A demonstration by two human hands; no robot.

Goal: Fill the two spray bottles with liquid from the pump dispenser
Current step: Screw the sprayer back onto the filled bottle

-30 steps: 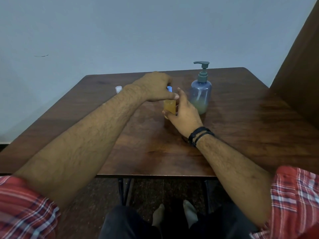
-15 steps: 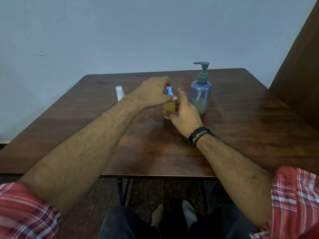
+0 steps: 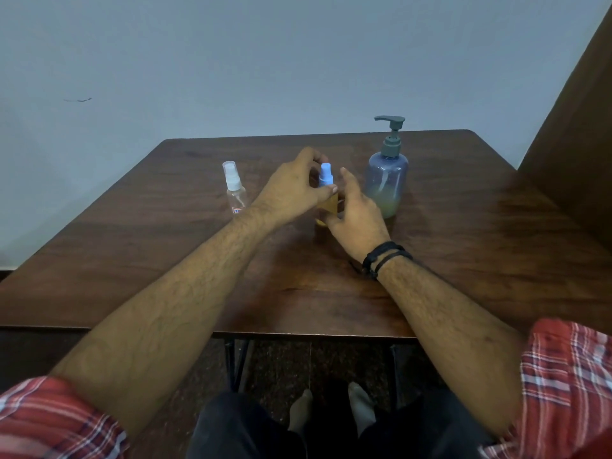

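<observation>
On the table [image 3: 463, 260], from left to right: a clear bottle [image 3: 235, 190] with a white spray cap, standing upright and apart from both hands. Next, the left hand [image 3: 293, 190], its grip closed in a thumb-and-finger pinch at the collar of the amber bottle [image 3: 328, 207], below that bottle's blue spray cap. The right hand [image 3: 356, 212] wraps the amber bottle's body, fingers loosely curled about it; the bottle stands upright near the table's middle. Just right of that hand, the pump dispenser [image 3: 385, 180] stands upright, liquid filling its lower part, nozzle pointing left.
</observation>
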